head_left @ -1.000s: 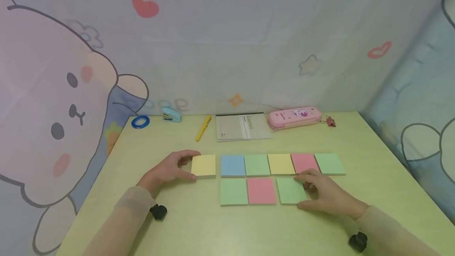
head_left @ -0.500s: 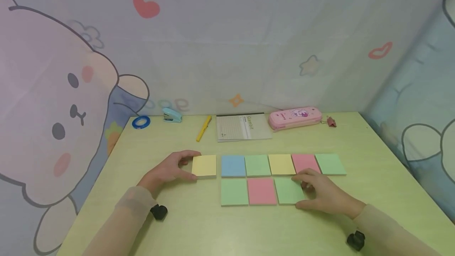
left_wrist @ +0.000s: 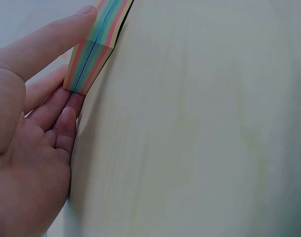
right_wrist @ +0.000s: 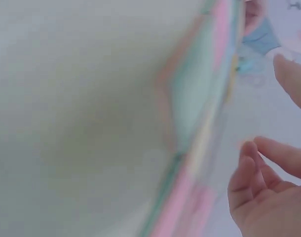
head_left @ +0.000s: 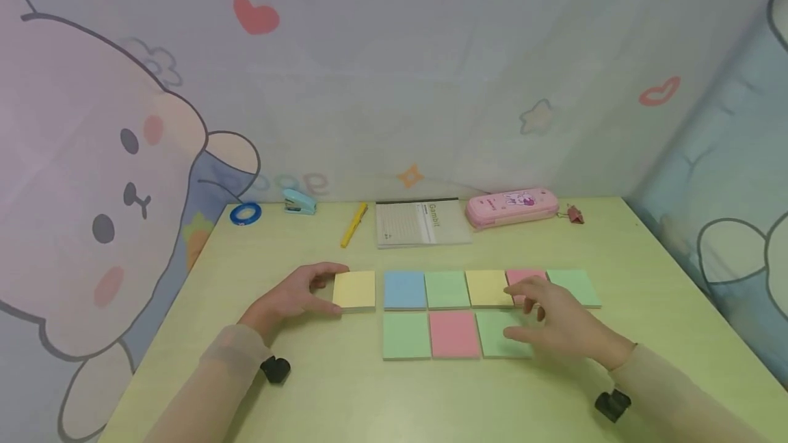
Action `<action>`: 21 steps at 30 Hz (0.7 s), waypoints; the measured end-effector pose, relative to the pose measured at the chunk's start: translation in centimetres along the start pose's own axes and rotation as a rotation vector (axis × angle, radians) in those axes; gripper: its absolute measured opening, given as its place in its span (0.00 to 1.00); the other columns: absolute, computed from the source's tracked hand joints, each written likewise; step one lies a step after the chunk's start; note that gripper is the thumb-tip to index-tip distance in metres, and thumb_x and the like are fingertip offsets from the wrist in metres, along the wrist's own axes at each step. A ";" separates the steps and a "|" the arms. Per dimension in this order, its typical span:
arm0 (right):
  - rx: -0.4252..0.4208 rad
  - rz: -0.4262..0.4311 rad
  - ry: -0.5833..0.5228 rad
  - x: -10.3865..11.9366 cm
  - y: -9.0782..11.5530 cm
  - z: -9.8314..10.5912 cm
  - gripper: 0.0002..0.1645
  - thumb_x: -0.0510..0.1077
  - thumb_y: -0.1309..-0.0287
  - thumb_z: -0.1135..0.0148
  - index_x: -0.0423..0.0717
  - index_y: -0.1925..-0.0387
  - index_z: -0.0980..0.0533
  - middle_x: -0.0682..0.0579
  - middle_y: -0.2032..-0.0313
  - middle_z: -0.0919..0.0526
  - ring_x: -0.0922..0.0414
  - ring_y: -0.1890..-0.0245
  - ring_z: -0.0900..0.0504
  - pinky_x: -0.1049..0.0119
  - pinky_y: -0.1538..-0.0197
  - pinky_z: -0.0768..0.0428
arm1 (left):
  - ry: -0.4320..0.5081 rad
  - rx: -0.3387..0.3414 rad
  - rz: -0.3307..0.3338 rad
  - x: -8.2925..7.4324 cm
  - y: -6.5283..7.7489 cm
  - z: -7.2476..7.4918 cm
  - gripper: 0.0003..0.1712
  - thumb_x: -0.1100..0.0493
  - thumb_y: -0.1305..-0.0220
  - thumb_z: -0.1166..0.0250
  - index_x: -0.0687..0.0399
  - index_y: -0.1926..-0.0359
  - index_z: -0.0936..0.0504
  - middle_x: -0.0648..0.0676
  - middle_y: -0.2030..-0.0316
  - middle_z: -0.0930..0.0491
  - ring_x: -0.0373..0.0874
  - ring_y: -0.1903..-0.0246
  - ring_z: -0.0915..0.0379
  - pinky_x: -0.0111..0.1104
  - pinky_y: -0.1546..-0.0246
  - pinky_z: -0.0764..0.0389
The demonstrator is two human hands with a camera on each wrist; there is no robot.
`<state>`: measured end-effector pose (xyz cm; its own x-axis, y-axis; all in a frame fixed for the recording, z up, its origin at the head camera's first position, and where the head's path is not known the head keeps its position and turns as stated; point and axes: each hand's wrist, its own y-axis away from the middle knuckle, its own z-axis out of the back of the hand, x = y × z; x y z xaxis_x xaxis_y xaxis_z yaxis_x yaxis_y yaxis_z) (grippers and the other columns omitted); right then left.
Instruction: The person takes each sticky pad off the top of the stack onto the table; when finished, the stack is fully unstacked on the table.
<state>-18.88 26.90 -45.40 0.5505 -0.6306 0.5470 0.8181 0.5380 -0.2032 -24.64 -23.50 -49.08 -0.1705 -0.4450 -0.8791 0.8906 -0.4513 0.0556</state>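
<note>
My left hand [head_left: 299,290] holds a yellow-topped sticky note stack [head_left: 354,290] between thumb and fingers at its left end. Striped coloured edges of that sticky note stack [left_wrist: 94,44] show in the left wrist view. To its right lies a row of sticky note pads: blue [head_left: 404,290], green [head_left: 447,290], yellow [head_left: 486,286], pink [head_left: 523,276] and green [head_left: 575,288]. Below are a green pad [head_left: 406,336], a pink pad [head_left: 454,334] and another green pad [head_left: 495,342]. Over this last one hovers my right hand [head_left: 557,316], thumb and fingers apart, holding nothing.
Along the table's back edge lie a blue tape roll [head_left: 245,214], a light-blue stapler [head_left: 299,202], a yellow pen [head_left: 353,225], a notebook [head_left: 423,223] and a pink pencil case [head_left: 512,208] with a small charm [head_left: 575,214]. A printed cloth [head_left: 394,74] hangs behind.
My right hand slid the lower right green pad left against the pink one, then let go and lifted off it. The left hand kept its hold on the yellow-topped stack.
</note>
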 end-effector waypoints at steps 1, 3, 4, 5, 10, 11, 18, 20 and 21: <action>-0.024 0.015 -0.011 0.6 -0.6 0.2 0.36 0.52 0.44 0.19 0.39 0.39 0.21 0.49 0.49 0.18 0.56 0.63 0.22 0.67 0.63 0.19 | 0.000 -0.001 0.002 0.0 0.0 0.0 0.46 0.60 0.49 0.16 0.56 0.29 0.24 0.58 0.31 0.25 0.58 0.34 0.34 0.53 0.29 0.38; -0.058 0.038 -0.031 1.9 -1.9 0.5 0.33 0.50 0.44 0.19 0.42 0.40 0.20 0.51 0.50 0.17 0.55 0.62 0.21 0.65 0.62 0.19 | -0.003 -0.004 0.005 0.1 0.0 -0.1 0.46 0.59 0.49 0.16 0.55 0.29 0.24 0.57 0.31 0.25 0.58 0.33 0.34 0.52 0.29 0.38; -0.064 0.046 -0.035 2.6 -2.7 0.6 0.33 0.51 0.43 0.19 0.44 0.40 0.20 0.52 0.49 0.17 0.56 0.61 0.20 0.64 0.61 0.19 | -0.007 -0.004 0.002 0.1 0.0 -0.1 0.46 0.59 0.48 0.16 0.55 0.28 0.24 0.57 0.31 0.25 0.58 0.33 0.33 0.52 0.29 0.38; -0.062 0.048 -0.043 3.4 -3.6 0.5 0.33 0.52 0.43 0.20 0.46 0.39 0.20 0.54 0.49 0.17 0.56 0.58 0.20 0.62 0.58 0.18 | -0.007 -0.005 0.003 0.1 0.1 -0.1 0.46 0.59 0.48 0.16 0.54 0.28 0.24 0.57 0.30 0.25 0.58 0.33 0.34 0.53 0.29 0.38; -0.006 0.086 -0.117 6.4 -8.5 -1.2 0.37 0.55 0.41 0.22 0.47 0.34 0.23 0.52 0.39 0.18 0.51 0.41 0.20 0.49 0.43 0.18 | -0.001 -0.006 -0.009 0.2 0.2 0.0 0.46 0.61 0.48 0.16 0.56 0.29 0.24 0.59 0.31 0.25 0.59 0.32 0.34 0.54 0.29 0.39; 0.013 0.090 -0.146 6.8 -9.4 -1.8 0.38 0.55 0.40 0.23 0.46 0.33 0.24 0.51 0.37 0.19 0.49 0.38 0.21 0.46 0.40 0.20 | 0.002 -0.006 -0.012 0.3 0.2 -0.1 0.45 0.61 0.48 0.16 0.57 0.29 0.24 0.59 0.31 0.25 0.59 0.32 0.34 0.54 0.29 0.39; 0.141 0.101 -0.203 9.2 -15.8 -6.7 0.42 0.55 0.41 0.23 0.44 0.30 0.26 0.48 0.34 0.20 0.48 0.32 0.25 0.48 0.32 0.26 | -0.002 -0.003 -0.018 0.3 0.2 -0.2 0.45 0.60 0.48 0.16 0.56 0.29 0.24 0.57 0.31 0.24 0.57 0.34 0.33 0.53 0.30 0.37; 0.167 0.087 -0.190 9.7 -17.2 -7.8 0.42 0.55 0.42 0.22 0.42 0.31 0.26 0.47 0.35 0.20 0.49 0.32 0.25 0.49 0.31 0.26 | 0.000 -0.004 -0.023 0.2 0.1 -0.1 0.45 0.60 0.48 0.16 0.55 0.29 0.24 0.56 0.32 0.24 0.56 0.33 0.33 0.54 0.30 0.37; 0.181 0.083 -0.183 10.0 -17.8 -8.3 0.43 0.55 0.42 0.22 0.41 0.31 0.26 0.46 0.35 0.20 0.49 0.32 0.25 0.49 0.31 0.27 | 0.004 -0.004 -0.026 0.2 0.1 -0.1 0.46 0.60 0.48 0.16 0.55 0.29 0.24 0.56 0.32 0.24 0.56 0.33 0.33 0.54 0.30 0.38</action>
<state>-26.54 6.39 -43.07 0.5618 -0.4775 0.6756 0.7192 0.6854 -0.1136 -24.52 -23.55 -49.25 -0.1917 -0.4300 -0.8823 0.8877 -0.4594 0.0311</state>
